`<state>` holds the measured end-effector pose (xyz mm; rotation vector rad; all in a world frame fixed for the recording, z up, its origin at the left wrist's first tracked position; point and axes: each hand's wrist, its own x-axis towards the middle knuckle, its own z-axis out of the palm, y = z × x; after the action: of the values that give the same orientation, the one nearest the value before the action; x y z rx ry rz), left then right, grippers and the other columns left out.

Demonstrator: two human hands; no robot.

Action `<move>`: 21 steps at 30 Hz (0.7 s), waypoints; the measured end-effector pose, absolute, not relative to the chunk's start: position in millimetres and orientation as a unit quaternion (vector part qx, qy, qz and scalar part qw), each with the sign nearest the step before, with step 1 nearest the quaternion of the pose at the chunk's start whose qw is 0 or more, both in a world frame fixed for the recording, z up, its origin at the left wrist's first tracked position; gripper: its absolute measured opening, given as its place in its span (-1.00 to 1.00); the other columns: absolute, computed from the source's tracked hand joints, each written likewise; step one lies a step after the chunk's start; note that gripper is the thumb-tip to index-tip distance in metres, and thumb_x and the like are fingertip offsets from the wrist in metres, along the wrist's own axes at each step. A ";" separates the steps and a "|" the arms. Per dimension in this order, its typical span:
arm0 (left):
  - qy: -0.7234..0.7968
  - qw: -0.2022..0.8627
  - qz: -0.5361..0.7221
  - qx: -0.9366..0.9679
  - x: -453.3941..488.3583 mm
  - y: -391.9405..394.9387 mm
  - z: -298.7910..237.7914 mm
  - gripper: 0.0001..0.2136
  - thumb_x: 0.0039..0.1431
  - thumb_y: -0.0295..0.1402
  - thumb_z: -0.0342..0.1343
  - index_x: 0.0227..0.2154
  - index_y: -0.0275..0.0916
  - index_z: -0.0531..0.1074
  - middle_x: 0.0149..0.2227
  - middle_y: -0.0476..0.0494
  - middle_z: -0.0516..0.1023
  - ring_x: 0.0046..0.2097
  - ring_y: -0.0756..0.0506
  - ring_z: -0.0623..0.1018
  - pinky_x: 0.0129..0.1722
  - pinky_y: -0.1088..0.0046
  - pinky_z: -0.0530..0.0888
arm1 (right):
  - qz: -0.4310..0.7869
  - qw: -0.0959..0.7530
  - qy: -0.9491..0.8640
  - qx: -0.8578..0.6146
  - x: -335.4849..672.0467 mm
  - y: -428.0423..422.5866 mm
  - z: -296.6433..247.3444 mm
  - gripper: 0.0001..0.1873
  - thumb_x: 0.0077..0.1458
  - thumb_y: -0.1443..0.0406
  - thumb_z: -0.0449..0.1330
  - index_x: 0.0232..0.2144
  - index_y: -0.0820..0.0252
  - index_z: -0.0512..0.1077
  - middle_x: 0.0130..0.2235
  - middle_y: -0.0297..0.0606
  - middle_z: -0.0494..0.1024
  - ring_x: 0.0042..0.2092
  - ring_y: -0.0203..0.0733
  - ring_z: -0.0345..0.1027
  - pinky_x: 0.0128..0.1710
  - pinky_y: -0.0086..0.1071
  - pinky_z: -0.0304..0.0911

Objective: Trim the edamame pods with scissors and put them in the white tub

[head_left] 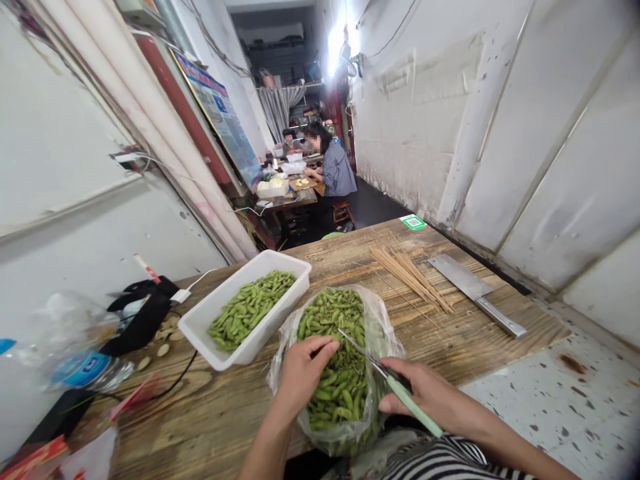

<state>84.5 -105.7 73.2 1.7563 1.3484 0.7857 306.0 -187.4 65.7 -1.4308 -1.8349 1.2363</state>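
A clear plastic bag [385, 330] full of green edamame pods [336, 333] sits at the near edge of a wooden table [450, 347]. My left hand [303, 370] reaches into the bag, fingers curled around pods at the top of the pile. My right hand [425, 393] grips scissors [385, 377] with pale green handles, the blades pointing left over the pods. A white rectangular tub [200, 327] with more pods [250, 307] stands just left of the bag.
A bundle of bamboo skewers [413, 277] and a steel cleaver [475, 293] lie on the right of the table. A plastic water bottle [75, 353], black bag [137, 317] and cable lie left. Other people sit at a table [295, 197] down the narrow alley.
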 end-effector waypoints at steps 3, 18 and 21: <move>0.507 0.396 0.296 0.706 86.0 -107.3 75.7 -0.79 0.04 -0.21 0.11 -0.39 -0.17 0.60 -0.33 -0.06 0.64 -0.26 -0.15 0.56 -0.21 0.37 0.43 | 0.454 0.250 -0.676 -0.524 304.7 -187.1 69.3 -0.57 -0.02 0.03 0.25 -0.20 0.22 0.46 -0.35 -0.33 0.50 -0.35 -0.21 0.29 -0.33 -0.50 0.19; 0.505 0.562 0.415 0.507 95.7 -114.7 68.1 -0.75 -0.11 -0.22 0.25 -0.41 -0.28 0.44 -0.55 0.06 0.36 -0.49 0.05 0.33 -0.49 0.55 0.28 | 0.469 0.263 -0.657 -0.528 300.2 -185.2 54.0 -0.59 0.04 0.00 0.20 -0.35 0.27 0.47 -0.49 -0.41 0.35 -0.44 -0.29 0.17 -0.44 -0.52 0.10; 0.494 0.603 0.432 0.454 96.5 -115.6 68.6 -0.69 -0.19 -0.24 0.30 -0.38 -0.32 0.47 -0.57 0.07 0.33 -0.52 0.07 0.28 -0.52 0.56 0.25 | 0.464 0.264 -0.660 -0.529 302.6 -184.4 56.2 -0.62 0.06 0.03 0.19 -0.31 0.26 0.45 -0.48 -0.40 0.37 -0.44 -0.29 0.18 -0.46 -0.52 0.10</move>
<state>96.5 -115.6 68.6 1.0519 1.1436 0.9993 302.6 -184.4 56.2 -1.4297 -1.7841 1.2553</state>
